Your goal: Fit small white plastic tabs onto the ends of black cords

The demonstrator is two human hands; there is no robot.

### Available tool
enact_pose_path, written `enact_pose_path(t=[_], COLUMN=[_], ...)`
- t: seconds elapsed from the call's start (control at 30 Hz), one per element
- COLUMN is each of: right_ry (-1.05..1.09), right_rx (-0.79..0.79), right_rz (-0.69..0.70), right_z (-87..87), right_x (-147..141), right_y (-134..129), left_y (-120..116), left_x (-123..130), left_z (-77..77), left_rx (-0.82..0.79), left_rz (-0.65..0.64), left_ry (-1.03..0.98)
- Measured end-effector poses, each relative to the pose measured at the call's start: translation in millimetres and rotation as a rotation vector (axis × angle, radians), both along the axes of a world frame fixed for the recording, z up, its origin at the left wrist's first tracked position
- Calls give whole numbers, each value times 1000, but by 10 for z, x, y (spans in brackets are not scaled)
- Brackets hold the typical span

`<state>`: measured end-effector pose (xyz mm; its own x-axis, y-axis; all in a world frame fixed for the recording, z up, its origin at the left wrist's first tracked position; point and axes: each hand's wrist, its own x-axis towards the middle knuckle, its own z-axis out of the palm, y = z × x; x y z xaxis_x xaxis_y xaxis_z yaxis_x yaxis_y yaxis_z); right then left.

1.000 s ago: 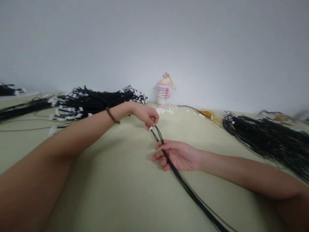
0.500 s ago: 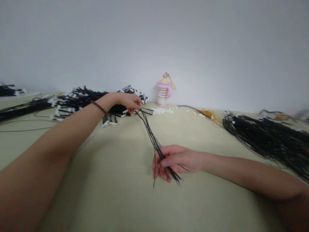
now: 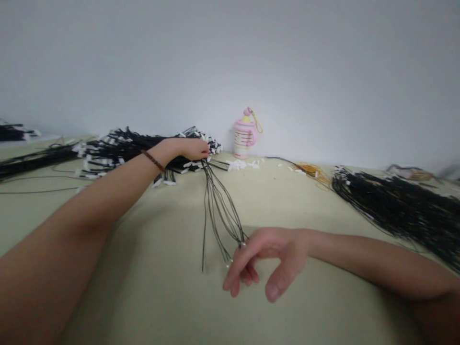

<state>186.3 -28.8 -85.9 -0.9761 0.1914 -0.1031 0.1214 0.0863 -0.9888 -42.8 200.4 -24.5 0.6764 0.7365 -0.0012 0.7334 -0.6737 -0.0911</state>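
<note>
My left hand is closed on the upper end of a bundle of thin black wires, held out over the table beside a large wire pile. The wires hang down and fan apart toward their small shiny tips. My right hand is open, thumb and fingers spread, with nothing gripped. Some wire tips lie against or just behind the back of its fingers; whether they touch I cannot tell. Left of my left hand lies a heap of black wires with white connectors.
A pink and white cup-shaped figure stands by the wall. Small loose white connectors lie before it. Yellow bands sit to the right, near a big pile of black wires. More wires lie at far left.
My right hand has let go of the lower wires and opened, moving slightly down. The wires, earlier gathered together, now spread and hang from my left hand.
</note>
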Motion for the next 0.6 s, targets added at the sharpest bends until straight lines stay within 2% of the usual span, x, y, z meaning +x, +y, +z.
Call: enact_pose_path(t=[0.07,0.13,0.2,0.3,0.4,0.5,0.6], right_ry=[-25,1,45,131,216,206,188], right_rx=[105,106,-3,-252,-430,-464,-473], right_rz=[20,-2,-62,-144,-136,-116,-185], right_z=[36,25,-32,-151,-231,-243,-223], right_x=[2,1,-3,-6,25,103,190], right_y=[-32,-38,-9,83,197,318,443], left_y=[26,25,0,-74,-184,-320,-454], left_x=[-27,-38,-26,37,127,230,350], left_z=[-3,9,30,60,84,102,98], left_rx=[59,68,48,-14,-171,-253,-234], left_rz=[7,-2,-20,-44,-69,-155,-247], left_ry=[46,56,42,0,-55,-110,-127])
